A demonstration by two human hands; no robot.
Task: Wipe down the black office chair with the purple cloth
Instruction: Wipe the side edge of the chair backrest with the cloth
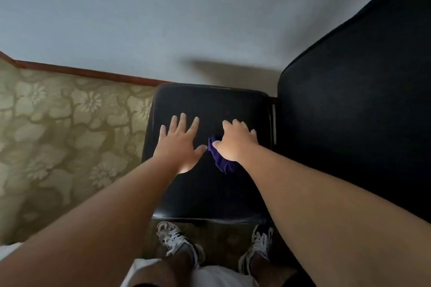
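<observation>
While standing tight against the front edge of the black office chair (210, 193), looks straight down past white shorts (210, 275) and a pair of laced white-and-dark sneakers (177, 242) planted on the floor. Extends both bare forearms out over the seat, a squarish black pad with rounded corners, a smooth, faintly glossy skin and pale scuffing along its near lip. Lays the left hand (180, 144) flat on the pad's left-centre, palm down, fingers straight and fanned apart, holding nothing. Clamps the right hand (235, 141) over the purple cloth (221, 161) just beside it, thumb and arched fingers curled round the bunched fabric and pressing it to the seat's right-centre, with only a deep violet fold showing below thumb and wrist. Holds the two thumbs near each other, apart. Farther out, at right, meets a large matte black upholstered panel (349, 112) with a piped rim, just beside the pad; cannot be told whether part of the same chair. Takes in olive carpet (58, 123) patterned with pale blossoms at left, a reddish-brown baseboard (93, 73) behind it, and a plain grey-white wall (140, 18) carrying a soft shadow above the seat's far edge.
</observation>
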